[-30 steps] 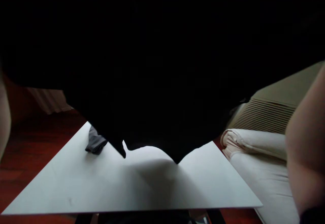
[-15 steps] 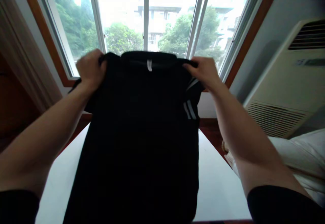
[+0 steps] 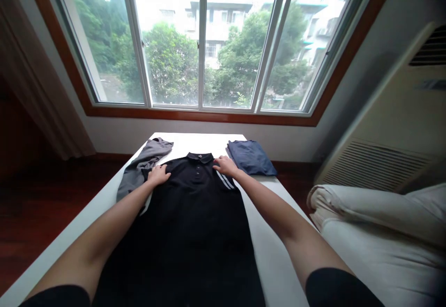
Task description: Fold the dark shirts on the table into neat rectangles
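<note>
A black polo shirt [image 3: 195, 223] lies spread front side up on the white table [image 3: 278, 223], its collar towards the window. Its buttons face up, and white stripes show on the sleeve at the right. My left hand [image 3: 158, 175] rests on the left shoulder of the shirt, fingers apart. On the opposite shoulder, close to the collar, lies my right hand [image 3: 225, 166] with its fingers stretched out. The lower end of the shirt runs out of view at the bottom.
A crumpled grey garment [image 3: 141, 170] lies at the table's far left. Folded dark blue clothing [image 3: 251, 157] sits at the far right. Beyond the table are a wall and a window [image 3: 200, 65]. Right of it stand a cream-covered sofa [image 3: 376, 223] and a tall air conditioner [image 3: 379, 158].
The black polo shirt has come down from in front of the window onto the table. Both hands have lowered with it and loosened from its shoulders. The garments behind now show.
</note>
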### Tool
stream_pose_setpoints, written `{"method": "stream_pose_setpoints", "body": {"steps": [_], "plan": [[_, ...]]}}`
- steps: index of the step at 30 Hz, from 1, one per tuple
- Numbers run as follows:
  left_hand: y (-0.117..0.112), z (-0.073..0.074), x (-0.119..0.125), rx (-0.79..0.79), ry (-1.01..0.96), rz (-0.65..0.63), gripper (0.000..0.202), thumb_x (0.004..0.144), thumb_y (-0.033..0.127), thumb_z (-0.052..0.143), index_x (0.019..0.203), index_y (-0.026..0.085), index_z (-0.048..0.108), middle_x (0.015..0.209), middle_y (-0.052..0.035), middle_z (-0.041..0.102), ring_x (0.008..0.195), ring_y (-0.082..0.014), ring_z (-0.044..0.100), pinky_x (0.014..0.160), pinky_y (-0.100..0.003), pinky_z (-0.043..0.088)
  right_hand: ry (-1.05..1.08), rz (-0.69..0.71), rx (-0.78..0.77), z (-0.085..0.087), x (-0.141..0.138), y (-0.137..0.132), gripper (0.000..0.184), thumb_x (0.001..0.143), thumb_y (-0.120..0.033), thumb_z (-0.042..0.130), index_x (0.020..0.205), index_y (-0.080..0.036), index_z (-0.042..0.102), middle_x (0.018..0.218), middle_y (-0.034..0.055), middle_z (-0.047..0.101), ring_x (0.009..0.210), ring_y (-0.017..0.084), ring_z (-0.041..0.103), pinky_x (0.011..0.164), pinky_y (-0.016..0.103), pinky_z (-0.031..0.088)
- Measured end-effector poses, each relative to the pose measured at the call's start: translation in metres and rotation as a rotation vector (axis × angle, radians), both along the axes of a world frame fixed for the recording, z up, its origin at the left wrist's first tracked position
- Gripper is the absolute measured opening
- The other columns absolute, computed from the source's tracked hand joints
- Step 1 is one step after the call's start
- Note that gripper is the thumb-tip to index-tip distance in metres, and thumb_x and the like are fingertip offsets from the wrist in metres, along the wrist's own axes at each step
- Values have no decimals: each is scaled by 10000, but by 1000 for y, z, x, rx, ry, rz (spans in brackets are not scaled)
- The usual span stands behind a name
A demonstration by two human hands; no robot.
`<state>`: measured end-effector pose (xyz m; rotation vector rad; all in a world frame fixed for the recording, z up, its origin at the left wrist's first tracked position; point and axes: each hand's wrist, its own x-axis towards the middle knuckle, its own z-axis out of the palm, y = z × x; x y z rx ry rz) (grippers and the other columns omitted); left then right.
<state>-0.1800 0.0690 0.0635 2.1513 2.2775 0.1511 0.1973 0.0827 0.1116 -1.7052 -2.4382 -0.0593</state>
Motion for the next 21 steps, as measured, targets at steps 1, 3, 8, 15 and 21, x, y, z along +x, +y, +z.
{"method": "stream_pose_setpoints", "body": {"steps": [1,3,8,15,21], "plan": [[0,-8,-8,-4,-23,20,657,979,558,466,1522,187,478,1511,-198,522,1359,-376,517,1056,-461,446,23,17,-47,-13,-8,-5,461,989,-524,598,1371,-272,653,1385,126,604,1308,304,541,1082,384,437],[1,-19,-25,20,-55,36,692,1001,594,392,1545,171,455,1506,-195,535,1354,-352,532,1080,-434,431,51,12,-146,-35,-21,-15,610,954,-623,608,1466,-293,577,1452,148,558,1345,344,518,1096,451,431],[0,-44,-70,106,37,-10,630,1046,569,303,1479,188,554,1533,-145,539,1418,-308,475,1173,-424,332,42,-88,-172,-76,-36,-23,780,963,-757,462,1593,-299,420,1676,190,266,1540,430,218,1163,707,207],[20,-60,-111,88,92,-75,646,1055,574,283,1601,256,417,1681,-86,353,1554,-316,262,1244,-539,174,94,-154,-95,-90,-42,3,663,1035,-658,394,1596,-303,407,1690,138,266,1565,334,187,1222,634,98],[50,-55,-133,19,132,-92,624,1056,527,291,1628,289,367,1702,-90,304,1562,-347,237,1220,-596,188,111,-190,62,-87,-30,7,526,1037,-458,494,1517,-241,500,1489,160,527,1383,305,449,1139,459,341]]}}
